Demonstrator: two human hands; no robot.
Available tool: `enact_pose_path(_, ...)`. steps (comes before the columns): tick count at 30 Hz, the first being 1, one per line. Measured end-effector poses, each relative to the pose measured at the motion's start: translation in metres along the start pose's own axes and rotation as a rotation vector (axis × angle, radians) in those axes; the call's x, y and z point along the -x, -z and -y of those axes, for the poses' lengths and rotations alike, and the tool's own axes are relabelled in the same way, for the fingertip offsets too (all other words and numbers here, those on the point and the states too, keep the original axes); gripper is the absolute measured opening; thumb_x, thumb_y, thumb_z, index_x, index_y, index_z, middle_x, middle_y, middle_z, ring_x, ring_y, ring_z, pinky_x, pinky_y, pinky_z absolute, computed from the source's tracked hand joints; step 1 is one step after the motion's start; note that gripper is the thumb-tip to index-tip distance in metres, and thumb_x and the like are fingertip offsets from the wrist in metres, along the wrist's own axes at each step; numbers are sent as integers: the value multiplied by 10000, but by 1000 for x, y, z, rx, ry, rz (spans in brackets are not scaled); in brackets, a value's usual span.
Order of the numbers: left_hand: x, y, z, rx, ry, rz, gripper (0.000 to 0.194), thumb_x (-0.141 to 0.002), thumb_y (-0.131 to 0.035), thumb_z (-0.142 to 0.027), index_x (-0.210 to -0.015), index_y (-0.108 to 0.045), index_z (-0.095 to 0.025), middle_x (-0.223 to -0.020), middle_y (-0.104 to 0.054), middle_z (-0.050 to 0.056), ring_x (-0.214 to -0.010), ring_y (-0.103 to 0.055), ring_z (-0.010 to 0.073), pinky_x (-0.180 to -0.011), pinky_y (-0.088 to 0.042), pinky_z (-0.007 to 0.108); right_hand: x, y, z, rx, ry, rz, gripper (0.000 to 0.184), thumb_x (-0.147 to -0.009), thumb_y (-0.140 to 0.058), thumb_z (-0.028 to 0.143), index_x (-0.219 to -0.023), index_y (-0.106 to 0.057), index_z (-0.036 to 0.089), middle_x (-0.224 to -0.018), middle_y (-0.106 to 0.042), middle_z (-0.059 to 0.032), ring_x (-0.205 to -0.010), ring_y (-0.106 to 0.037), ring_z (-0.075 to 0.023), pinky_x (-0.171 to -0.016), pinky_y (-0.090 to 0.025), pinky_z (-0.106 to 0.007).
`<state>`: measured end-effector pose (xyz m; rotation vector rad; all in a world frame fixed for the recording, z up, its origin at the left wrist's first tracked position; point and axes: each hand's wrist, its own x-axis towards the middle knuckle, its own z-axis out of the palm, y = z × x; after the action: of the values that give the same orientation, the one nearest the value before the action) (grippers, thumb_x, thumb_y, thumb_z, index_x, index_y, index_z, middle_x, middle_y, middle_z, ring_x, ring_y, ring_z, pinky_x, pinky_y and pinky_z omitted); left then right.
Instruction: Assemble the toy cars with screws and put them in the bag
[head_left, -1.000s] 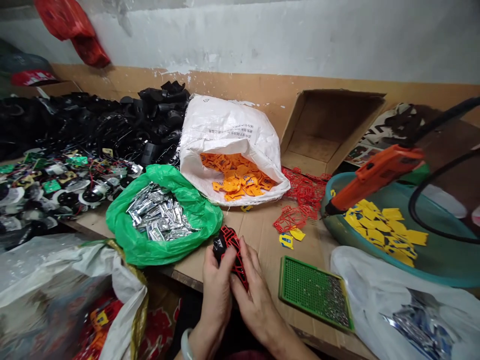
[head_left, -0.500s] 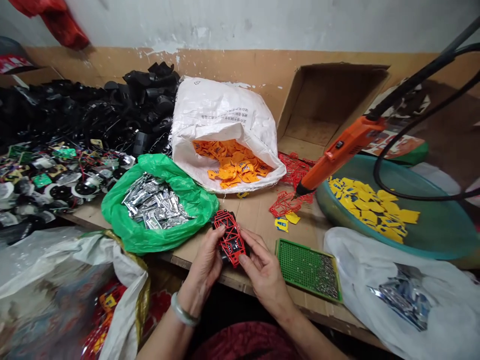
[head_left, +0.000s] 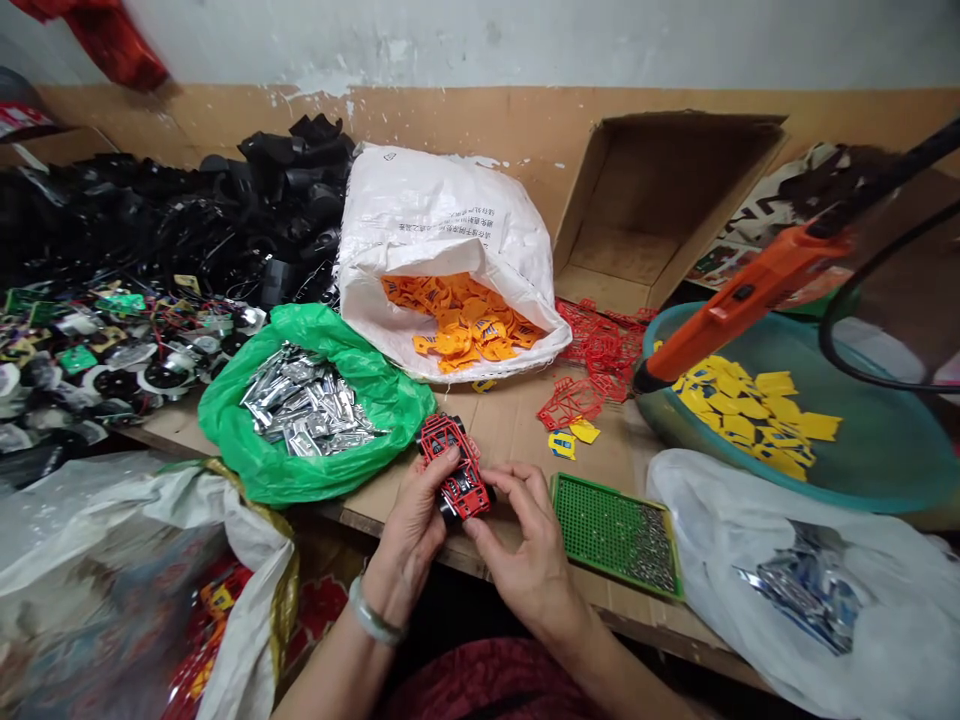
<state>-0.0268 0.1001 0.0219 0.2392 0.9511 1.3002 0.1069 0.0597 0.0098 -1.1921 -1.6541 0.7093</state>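
Observation:
A small toy car point(head_left: 453, 468) with a red cage frame over a black body sits between both hands at the front edge of the cardboard-covered table point(head_left: 510, 425). My left hand point(head_left: 411, 530) grips its left side, thumb on the frame. My right hand point(head_left: 525, 545) pinches its right rear end with curled fingers. A green tray point(head_left: 600, 515) with small screws heaped at its right end lies just right of my right hand.
A green bag of silver parts point(head_left: 311, 410), a white sack of orange parts point(head_left: 450, 270), loose red frames point(head_left: 596, 350), a teal basin of yellow parts point(head_left: 840, 450), a hanging orange electric screwdriver point(head_left: 742, 300), an open cardboard box point(head_left: 660, 200), black parts at left point(head_left: 150, 230).
The car was turned from on edge to lying flat with its red frame up. Both hands kept hold of it. The hanging screwdriver swung left, then back right.

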Motion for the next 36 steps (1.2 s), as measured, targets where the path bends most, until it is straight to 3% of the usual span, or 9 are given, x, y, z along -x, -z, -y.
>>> enact_pose_path(3,-1,-1,0,8,-25,-14,458,-566,-954,-304,-924,-741,-113,-814,-763,43,-630,-661,136,-570,-572,236,2,1,3,88,30,26,300,-789,-729,113,-1038,-602,223,-987,-612,-56,-917,-618,-249,-796,-554,-392)
enact_pose_path(9,-1,-2,6,19,-61,-24,453,-597,-945,-319,-934,-719,-117,-827,-762,49,-643,-660,135,-620,-570,248,-1,-1,1,253,85,-14,295,-775,-726,112,-985,-548,216,-891,-617,-39,-807,-596,-241,-689,-501,-353)
enact_pose_path(22,3,-2,7,29,-92,7,423,-644,-919,-350,-922,-714,-106,-813,-744,49,-654,-642,142,-609,-544,254,-1,-2,5,213,77,-27,261,-784,-654,140,-1000,-535,227,-890,-605,-41,-748,-597,-212,-643,-510,-323)
enact_pose_path(29,3,-2,9,56,-88,7,409,-655,-913,-329,-943,-721,-110,-848,-755,51,-703,-659,142,-683,-554,256,-4,-3,6,175,74,-11,248,-785,-651,120,-979,-534,223,-896,-598,-43,-778,-595,-214,-654,-516,-322)
enact_pose_path(36,4,-1,7,44,-84,-3,427,-633,-923,-338,-932,-716,-116,-821,-747,45,-668,-652,152,-620,-555,268,-4,-3,5,141,65,-12,254,-784,-643,113,-986,-535,224,-903,-598,-44,-794,-608,-208,-613,-526,-289)
